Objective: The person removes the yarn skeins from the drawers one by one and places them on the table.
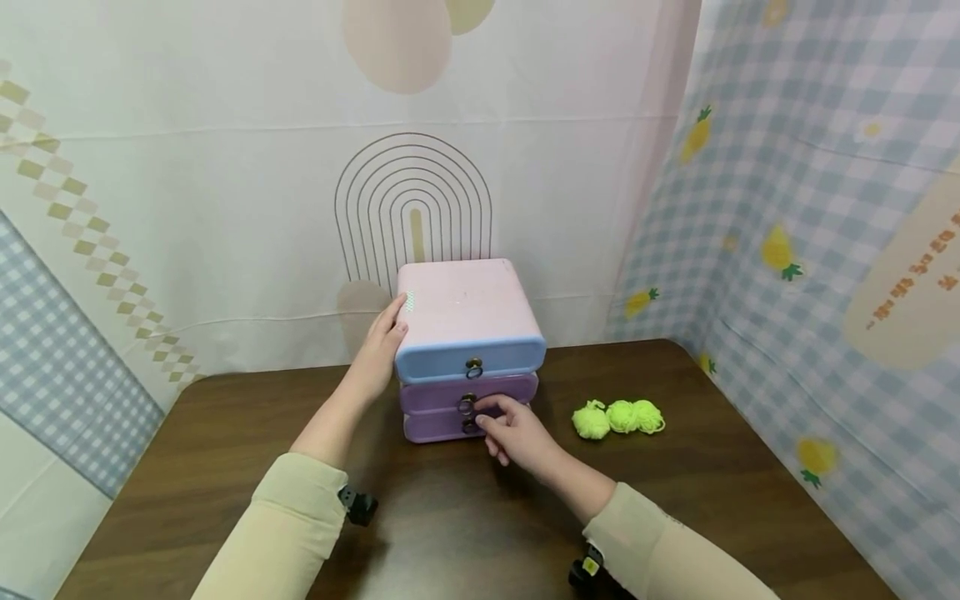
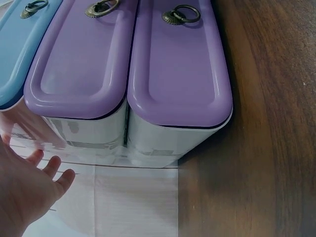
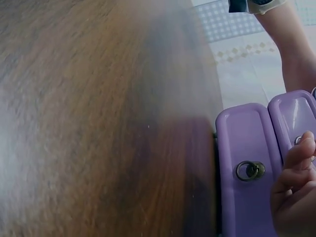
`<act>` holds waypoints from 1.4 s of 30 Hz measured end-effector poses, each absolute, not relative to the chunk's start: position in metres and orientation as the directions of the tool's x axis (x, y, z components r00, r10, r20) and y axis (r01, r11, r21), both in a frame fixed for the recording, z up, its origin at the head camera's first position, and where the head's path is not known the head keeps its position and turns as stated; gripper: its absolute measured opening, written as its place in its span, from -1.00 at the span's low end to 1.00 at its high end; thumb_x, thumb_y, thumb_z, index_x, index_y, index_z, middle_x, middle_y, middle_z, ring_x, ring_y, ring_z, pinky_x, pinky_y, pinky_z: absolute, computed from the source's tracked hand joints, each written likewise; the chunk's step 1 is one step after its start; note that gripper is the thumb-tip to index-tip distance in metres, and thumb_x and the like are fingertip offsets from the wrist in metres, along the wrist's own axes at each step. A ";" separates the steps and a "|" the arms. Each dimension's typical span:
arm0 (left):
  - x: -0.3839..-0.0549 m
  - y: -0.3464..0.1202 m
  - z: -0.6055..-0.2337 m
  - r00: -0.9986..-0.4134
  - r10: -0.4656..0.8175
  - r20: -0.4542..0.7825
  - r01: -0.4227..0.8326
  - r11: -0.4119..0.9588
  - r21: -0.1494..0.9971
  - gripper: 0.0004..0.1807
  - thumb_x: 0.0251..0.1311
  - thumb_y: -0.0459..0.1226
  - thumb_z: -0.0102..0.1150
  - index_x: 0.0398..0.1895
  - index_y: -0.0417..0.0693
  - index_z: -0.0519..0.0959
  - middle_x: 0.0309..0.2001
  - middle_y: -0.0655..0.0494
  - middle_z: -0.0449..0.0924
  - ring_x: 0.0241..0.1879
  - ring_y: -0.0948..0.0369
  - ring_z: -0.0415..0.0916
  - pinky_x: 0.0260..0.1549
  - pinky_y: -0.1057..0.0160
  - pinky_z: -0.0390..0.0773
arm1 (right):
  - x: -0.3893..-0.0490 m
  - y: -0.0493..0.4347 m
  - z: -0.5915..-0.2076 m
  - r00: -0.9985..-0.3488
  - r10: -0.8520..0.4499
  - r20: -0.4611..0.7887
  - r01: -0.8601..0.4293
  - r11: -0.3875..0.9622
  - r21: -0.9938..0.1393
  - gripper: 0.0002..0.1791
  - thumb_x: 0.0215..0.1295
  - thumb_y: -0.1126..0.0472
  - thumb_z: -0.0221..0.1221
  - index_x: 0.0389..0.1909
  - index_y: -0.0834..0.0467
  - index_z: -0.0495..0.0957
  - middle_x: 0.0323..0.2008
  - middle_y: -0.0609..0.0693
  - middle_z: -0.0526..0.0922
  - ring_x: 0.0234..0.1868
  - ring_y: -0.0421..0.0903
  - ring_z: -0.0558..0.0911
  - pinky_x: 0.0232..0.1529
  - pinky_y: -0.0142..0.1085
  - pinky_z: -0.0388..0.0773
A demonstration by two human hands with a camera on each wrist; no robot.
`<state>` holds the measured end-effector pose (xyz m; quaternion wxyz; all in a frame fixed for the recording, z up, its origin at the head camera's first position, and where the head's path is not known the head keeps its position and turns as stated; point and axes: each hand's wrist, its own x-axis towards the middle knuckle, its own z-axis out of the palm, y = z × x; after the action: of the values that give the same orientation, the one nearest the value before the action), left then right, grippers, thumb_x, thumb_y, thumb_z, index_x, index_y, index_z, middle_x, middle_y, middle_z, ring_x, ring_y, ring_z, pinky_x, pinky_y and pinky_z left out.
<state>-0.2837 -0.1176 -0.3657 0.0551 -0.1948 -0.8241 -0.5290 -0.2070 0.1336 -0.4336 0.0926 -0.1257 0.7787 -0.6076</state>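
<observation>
wht backdrop (image 1: 225,225) (arch print (image 1: 417,233)) | blu chk cloth (image 1: 832,175) | brn tbl (image 1: 442,525)

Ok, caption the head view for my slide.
Left hand against a pink-topped drawer stack, right hand at its middle ring pull, three fluffy yellow-green balls to the right.

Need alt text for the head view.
A person's left hand is at the left side of a pink-topped drawer unit; the right hand has its fingers at the ring pull of the middle drawer. One blue drawer sits above two purple drawers; three fuzzy yellow-green balls lie to the right on a dark wooden table.
</observation>
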 end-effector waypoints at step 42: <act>-0.289 -0.120 -0.373 -0.918 0.244 0.313 0.389 0.404 0.828 -0.36 0.51 0.09 -0.36 0.60 0.25 -0.03 0.56 -0.07 -0.11 0.52 -0.06 -0.20 0.37 -0.28 -0.09 | -0.214 0.124 -0.444 -0.932 -0.350 -0.097 0.043 0.159 -0.986 -0.66 0.54 0.18 -0.04 0.17 0.25 0.51 -0.73 -0.05 0.46 -0.80 -0.24 0.37 -0.73 -0.35 0.25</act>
<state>-0.2894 -0.1196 -0.3728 0.0710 -0.1896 -0.8347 -0.5121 -0.2136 0.1236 -0.4438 0.1534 -0.1033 0.7455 -0.6403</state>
